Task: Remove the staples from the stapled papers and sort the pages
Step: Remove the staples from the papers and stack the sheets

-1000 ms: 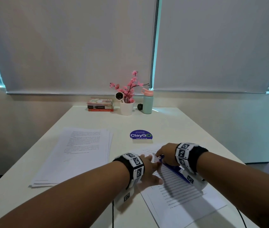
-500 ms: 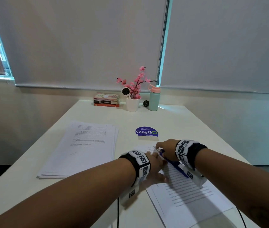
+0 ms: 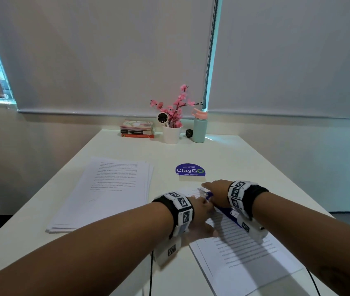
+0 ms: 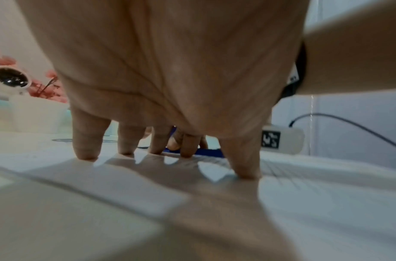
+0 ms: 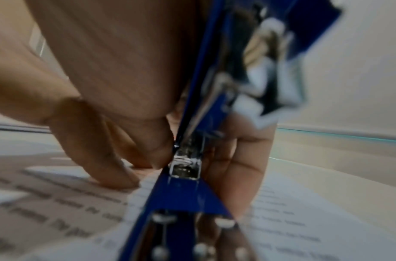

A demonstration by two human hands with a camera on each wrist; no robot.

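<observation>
A stapled set of printed pages [image 3: 246, 253] lies on the white table near its front right. My left hand [image 3: 199, 214] presses on these pages [image 4: 315, 185] with spread, straight fingers [image 4: 85, 141] close to the top left corner. My right hand [image 3: 216, 193] grips a blue stapler [image 3: 225, 210] and holds its metal end at that corner, beside my left fingertips. In the right wrist view the blue stapler [image 5: 185, 185] runs down the middle, with my thumb and fingers [image 5: 239, 167] curled round it above the printed page [image 5: 304, 229]. The staple itself is hidden.
A loose pile of printed sheets [image 3: 110, 193] lies on the left of the table [image 3: 244, 163]. A round blue ClayGo sticker [image 3: 190, 170] sits just beyond my hands. At the far edge stand books [image 3: 137, 129], a white pot of pink flowers [image 3: 172, 133] and a teal bottle [image 3: 199, 127].
The head view has shifted a little. Both hands stay at the top left corner of the stapled pages, the right one still holding the stapler there.
</observation>
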